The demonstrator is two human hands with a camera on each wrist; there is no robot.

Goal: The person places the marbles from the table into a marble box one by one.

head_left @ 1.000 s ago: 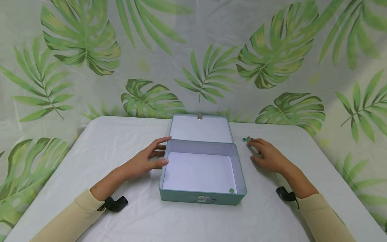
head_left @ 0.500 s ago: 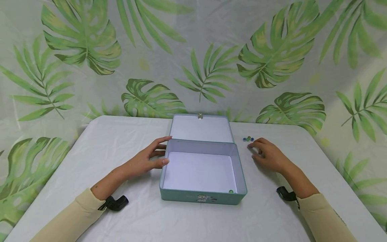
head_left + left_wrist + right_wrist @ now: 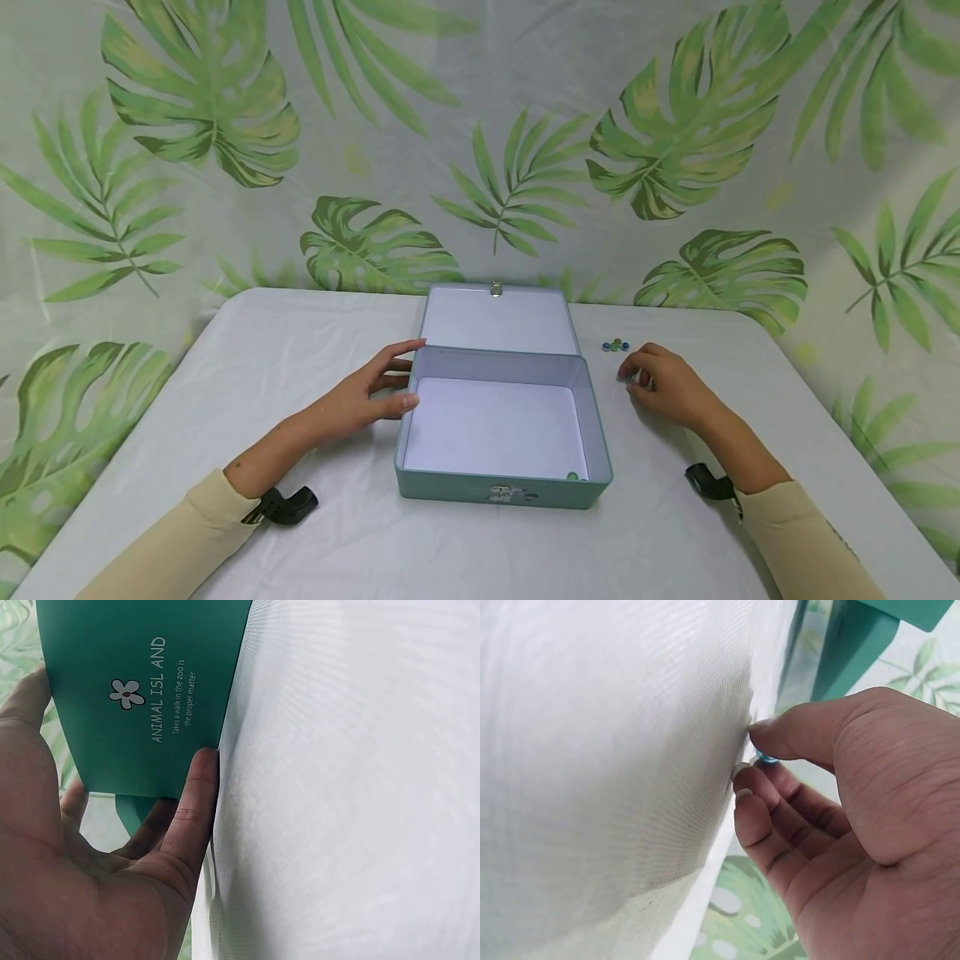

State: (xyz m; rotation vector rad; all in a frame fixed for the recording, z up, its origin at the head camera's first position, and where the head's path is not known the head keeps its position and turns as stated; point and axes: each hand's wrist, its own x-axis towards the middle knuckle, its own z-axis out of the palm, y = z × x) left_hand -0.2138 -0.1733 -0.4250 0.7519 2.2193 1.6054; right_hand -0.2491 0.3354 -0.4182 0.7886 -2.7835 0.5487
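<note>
A green tin box (image 3: pixel 495 492) stands with its lid (image 3: pixel 497 321) laid back behind it. One green marble (image 3: pixel 572 476) lies inside at the front right corner. My left hand (image 3: pixel 367 396) rests against the box's left side, fingers spread; in the left wrist view the fingers (image 3: pixel 196 787) touch the printed green wall. My right hand (image 3: pixel 667 387) is low over the cloth to the right of the box. In the right wrist view, a blue marble (image 3: pixel 766 758) shows between the thumb and fingertips of that hand (image 3: pixel 855 802). Several marbles (image 3: pixel 616 345) lie just beyond it.
A white cloth (image 3: pixel 315 533) covers the table, whose back edge meets a leaf-printed curtain (image 3: pixel 525 67). Black devices are strapped on both wrists, the left one (image 3: pixel 288 505) and the right one (image 3: pixel 708 482) just above the cloth.
My right hand has drawn slightly back toward me, away from the marbles, and its fingers have curled in closer to the thumb. The left hand stays against the box. The marble inside has shifted slightly toward the front wall.
</note>
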